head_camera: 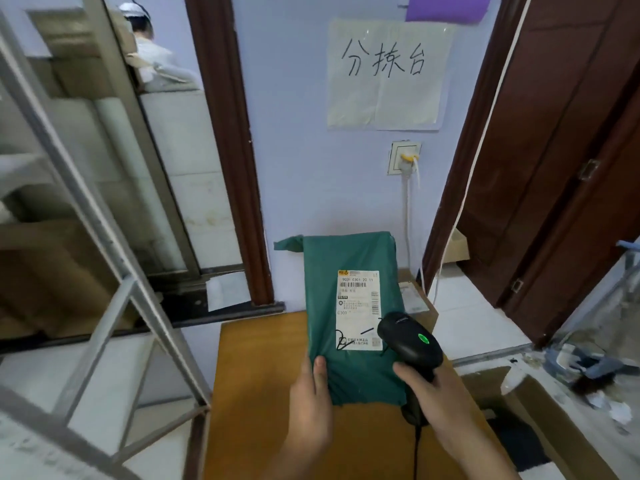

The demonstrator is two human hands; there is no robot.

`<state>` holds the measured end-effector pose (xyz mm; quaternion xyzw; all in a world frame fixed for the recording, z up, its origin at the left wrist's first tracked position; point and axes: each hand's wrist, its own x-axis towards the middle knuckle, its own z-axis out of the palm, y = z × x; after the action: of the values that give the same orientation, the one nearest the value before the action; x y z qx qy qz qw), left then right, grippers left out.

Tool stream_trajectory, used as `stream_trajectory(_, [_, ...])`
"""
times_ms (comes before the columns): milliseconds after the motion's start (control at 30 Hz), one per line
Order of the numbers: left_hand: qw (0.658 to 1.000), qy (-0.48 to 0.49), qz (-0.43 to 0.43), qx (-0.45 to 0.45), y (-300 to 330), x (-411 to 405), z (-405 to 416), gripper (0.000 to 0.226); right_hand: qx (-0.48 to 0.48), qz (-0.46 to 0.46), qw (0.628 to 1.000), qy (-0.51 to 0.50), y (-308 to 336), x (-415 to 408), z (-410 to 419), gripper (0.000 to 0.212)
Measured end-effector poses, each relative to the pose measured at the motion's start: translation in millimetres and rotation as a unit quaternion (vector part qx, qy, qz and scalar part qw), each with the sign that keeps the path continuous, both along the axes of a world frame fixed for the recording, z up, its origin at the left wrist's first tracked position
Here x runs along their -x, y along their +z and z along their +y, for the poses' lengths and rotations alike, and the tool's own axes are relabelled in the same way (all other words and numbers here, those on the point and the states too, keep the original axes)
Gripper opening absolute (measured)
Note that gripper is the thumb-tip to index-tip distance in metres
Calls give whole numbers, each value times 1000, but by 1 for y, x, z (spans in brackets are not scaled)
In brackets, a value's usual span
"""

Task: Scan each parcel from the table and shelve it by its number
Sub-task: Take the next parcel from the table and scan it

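Over the table (263, 393), left hand (310, 400) gripping green parcel (349, 306), right hand (440, 407) around scanner (410, 341), label print illegible.

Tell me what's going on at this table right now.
A person is scanning a parcel. Their left hand grips the lower left corner of a green poly mailer, holding it up over the wooden table with its white shipping label facing them. Their right hand grips a black corded barcode scanner, its green light on, aimed at the label. The label shows C301. The parcel has not been shelved yet; a metal shelving rack stands to the left.
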<state>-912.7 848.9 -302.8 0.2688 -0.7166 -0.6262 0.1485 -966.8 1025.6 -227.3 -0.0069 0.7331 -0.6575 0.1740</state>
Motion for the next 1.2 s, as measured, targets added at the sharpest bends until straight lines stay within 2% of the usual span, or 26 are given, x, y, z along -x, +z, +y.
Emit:
stream_trajectory(133, [998, 53, 16, 8, 20, -69, 10, 24, -12, 17, 998, 55, -6, -43, 0, 21])
stream_trajectory(200, [996, 81, 27, 18, 29, -103, 10, 22, -1, 22, 997, 81, -8, -65, -5, 24])
stream_trajectory(267, [993, 106, 32, 41, 31, -137, 6, 22, 12, 27, 994, 108, -6, -89, -13, 29])
stream_trajectory(467, [981, 181, 47, 55, 43, -235, -7, 25, 37, 62, 980, 188, 3, -164, -43, 25])
stream_trajectory(633, [967, 239, 74, 47, 47, -307, -16, 41, 50, 63, 966, 247, 9, -226, -66, 21])
stream_trajectory(933, [941, 322, 92, 51, 39, -457, -42, 26, 41, 90, 949, 298, 14, -365, -108, 17])
stream_trajectory(1200, [922, 369, 80, 81, 45, -580, -80, 29, 51, 108, 928, 352, 23, -479, -160, 17])
